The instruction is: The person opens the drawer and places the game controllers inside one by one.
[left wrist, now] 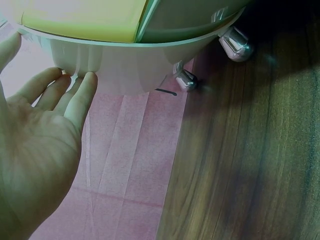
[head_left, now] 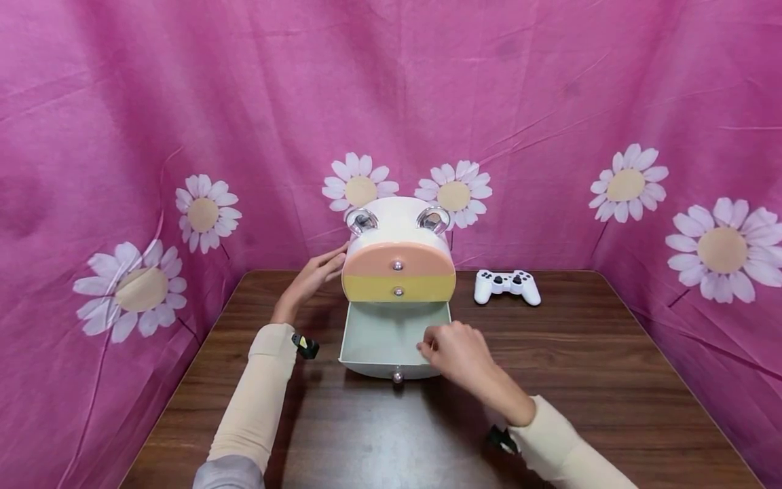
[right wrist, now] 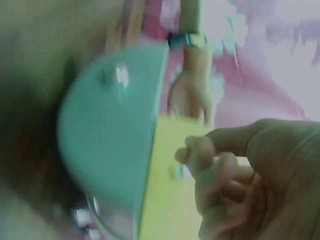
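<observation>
A small rounded desktop drawer cabinet [head_left: 400, 221] with a white body stands at the middle of the table. Its peach top drawer [head_left: 373, 261] and yellow middle drawer [head_left: 366, 288] are closed, while the pale green bottom drawer [head_left: 375, 343] is pulled out. My left hand [head_left: 314, 275] has its fingers extended against the cabinet's left side; the left wrist view shows the fingertips at the white wall [left wrist: 120, 65]. Over the right side of the pulled-out drawer is my right hand [head_left: 461, 350], fingers loosely curled, with no object seen in it. The right wrist view is blurred.
A white game controller [head_left: 507, 287] lies on the wooden table [head_left: 586, 353] to the right of the cabinet. Pink cloth [head_left: 519, 102] printed with daisies hangs behind and along both sides. A round metal knob [head_left: 398, 376] sticks out from the bottom drawer's front.
</observation>
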A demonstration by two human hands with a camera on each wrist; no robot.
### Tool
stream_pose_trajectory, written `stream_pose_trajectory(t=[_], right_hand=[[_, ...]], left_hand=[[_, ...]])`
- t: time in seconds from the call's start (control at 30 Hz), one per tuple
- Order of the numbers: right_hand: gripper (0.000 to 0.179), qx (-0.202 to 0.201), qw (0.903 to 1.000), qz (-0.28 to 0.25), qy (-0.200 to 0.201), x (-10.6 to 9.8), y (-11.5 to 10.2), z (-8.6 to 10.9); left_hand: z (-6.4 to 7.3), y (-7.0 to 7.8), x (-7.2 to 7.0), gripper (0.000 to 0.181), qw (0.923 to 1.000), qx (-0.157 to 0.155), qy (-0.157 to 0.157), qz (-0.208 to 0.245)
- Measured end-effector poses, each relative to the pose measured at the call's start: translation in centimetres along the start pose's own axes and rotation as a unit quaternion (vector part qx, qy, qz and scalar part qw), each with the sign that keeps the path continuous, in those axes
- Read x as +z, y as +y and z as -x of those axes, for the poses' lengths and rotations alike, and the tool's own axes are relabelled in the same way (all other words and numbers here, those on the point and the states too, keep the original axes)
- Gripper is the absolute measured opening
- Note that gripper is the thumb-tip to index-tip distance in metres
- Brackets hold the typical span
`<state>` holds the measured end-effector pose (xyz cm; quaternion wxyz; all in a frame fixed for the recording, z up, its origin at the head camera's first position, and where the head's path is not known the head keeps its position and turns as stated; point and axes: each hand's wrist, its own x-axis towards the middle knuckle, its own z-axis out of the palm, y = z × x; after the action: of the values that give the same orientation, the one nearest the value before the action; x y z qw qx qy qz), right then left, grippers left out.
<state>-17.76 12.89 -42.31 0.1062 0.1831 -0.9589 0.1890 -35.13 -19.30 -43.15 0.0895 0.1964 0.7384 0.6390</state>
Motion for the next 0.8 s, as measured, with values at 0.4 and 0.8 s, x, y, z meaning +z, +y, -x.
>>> stream_pose_trajectory(t=[0.4, 0.8], right_hand=[[0.009, -0.009, 0.9986, 0.053, -0.005, -7.3, 9.4, -4.4], [0.041, -0.026, 0.9913, 0.043, -0.122, -9.0, 18.4, -9.4]], left_hand=[[0.0, 0.0, -0.2, 0.059, 1.0000, 0.005, -0.005, -0.003], [0.1, 0.0, -0.1, 0.059, 1.0000, 0.005, -0.004, 0.004]])
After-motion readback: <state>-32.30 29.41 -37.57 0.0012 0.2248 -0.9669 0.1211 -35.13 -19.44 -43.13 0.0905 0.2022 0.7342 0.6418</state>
